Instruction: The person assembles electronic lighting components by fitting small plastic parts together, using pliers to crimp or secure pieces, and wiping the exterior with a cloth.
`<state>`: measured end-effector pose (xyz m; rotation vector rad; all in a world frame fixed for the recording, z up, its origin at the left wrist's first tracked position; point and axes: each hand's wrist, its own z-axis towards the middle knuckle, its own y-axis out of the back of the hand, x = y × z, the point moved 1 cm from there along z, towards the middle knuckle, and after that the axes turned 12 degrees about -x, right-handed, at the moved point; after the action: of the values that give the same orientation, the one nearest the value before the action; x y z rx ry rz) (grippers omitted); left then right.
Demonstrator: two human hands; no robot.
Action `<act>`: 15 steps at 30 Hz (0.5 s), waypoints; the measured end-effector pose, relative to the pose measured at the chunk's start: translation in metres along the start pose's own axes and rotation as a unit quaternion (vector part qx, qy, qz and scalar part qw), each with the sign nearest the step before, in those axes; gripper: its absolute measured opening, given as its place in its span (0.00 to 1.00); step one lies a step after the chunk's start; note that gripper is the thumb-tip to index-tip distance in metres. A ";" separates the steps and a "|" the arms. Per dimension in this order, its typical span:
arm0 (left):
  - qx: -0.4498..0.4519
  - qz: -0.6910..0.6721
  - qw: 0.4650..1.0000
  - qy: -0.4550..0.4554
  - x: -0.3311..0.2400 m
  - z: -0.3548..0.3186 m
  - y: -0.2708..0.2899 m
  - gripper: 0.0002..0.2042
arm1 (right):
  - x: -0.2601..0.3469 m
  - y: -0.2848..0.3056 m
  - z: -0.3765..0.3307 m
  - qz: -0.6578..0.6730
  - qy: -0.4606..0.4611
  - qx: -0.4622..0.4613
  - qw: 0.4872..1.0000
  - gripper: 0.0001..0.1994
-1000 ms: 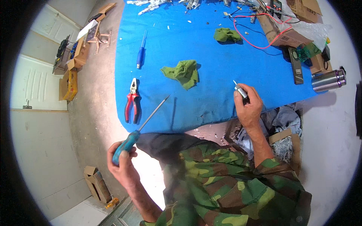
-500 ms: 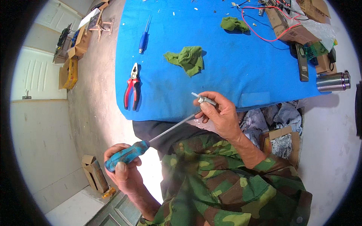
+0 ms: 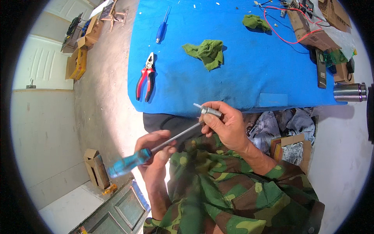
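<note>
1. At a blue-covered table [image 3: 241,84], a worker's left hand [image 3: 154,167] closes its grip around a teal-handled screwdriver [image 3: 132,161], fingers set where the handle meets the shaft; the handle's far end blurs.

2. The right hand [image 3: 229,126] pinches a silver cylindrical metal part [image 3: 211,112] between thumb and fingers near the table's edge, a thin pale rod [image 3: 198,105] jutting from the part's left end.

3. Done so far: tool and part are both in hand and brought close. The shaft slants from the left grip up to the right fingers, where its tip is hidden; whether it touches the part cannot be told.

4. Left, judging by the hands: the work appears midway, with the part not yet released and the screwdriver not yet laid aside.

5. Beyond the left grip lie red-and-black combination pliers [image 3: 145,76] and, farther off, a blue-handled screwdriver [image 3: 161,31], both unheld. Ahead of the right grip, a crumpled green cloth [image 3: 210,54] rests untouched.
</note>
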<state>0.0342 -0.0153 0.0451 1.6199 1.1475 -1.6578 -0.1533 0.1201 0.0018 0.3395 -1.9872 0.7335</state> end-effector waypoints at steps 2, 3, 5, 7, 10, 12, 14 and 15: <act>0.018 0.010 1.000 0.016 0.000 0.000 -0.006 0.18 | 0.003 -0.003 -0.005 -0.019 0.004 0.004 1.000 0.15; 0.019 0.020 1.000 0.010 0.000 -0.002 -0.004 0.16 | 0.004 -0.005 -0.007 -0.029 0.007 0.007 1.000 0.15; 0.023 0.039 0.999 0.001 0.001 -0.003 -0.002 0.13 | 0.007 -0.006 -0.008 -0.074 0.063 -0.008 0.995 0.14; -0.011 0.059 0.998 -0.027 -0.008 -0.004 -0.007 0.09 | 0.007 -0.007 -0.009 -0.107 0.099 -0.024 0.989 0.13; -0.040 0.050 0.996 -0.061 -0.014 -0.001 -0.003 0.08 | 0.006 -0.009 -0.008 -0.132 0.122 -0.044 0.983 0.13; -0.045 0.036 0.996 -0.073 -0.014 -0.002 -0.004 0.09 | 0.004 -0.010 -0.009 -0.139 0.137 -0.046 0.980 0.13; -0.061 0.037 0.995 -0.074 -0.012 -0.004 -0.006 0.09 | 0.003 -0.012 -0.009 -0.138 0.131 -0.046 0.981 0.13; -0.062 0.041 0.994 -0.078 -0.011 -0.004 -0.006 0.09 | 0.002 -0.012 -0.009 -0.137 0.127 -0.046 0.981 0.13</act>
<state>0.0320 -0.0112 0.0575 1.4147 1.0691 -1.5985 -0.1413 0.1164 0.0112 0.4315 -1.6839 0.4814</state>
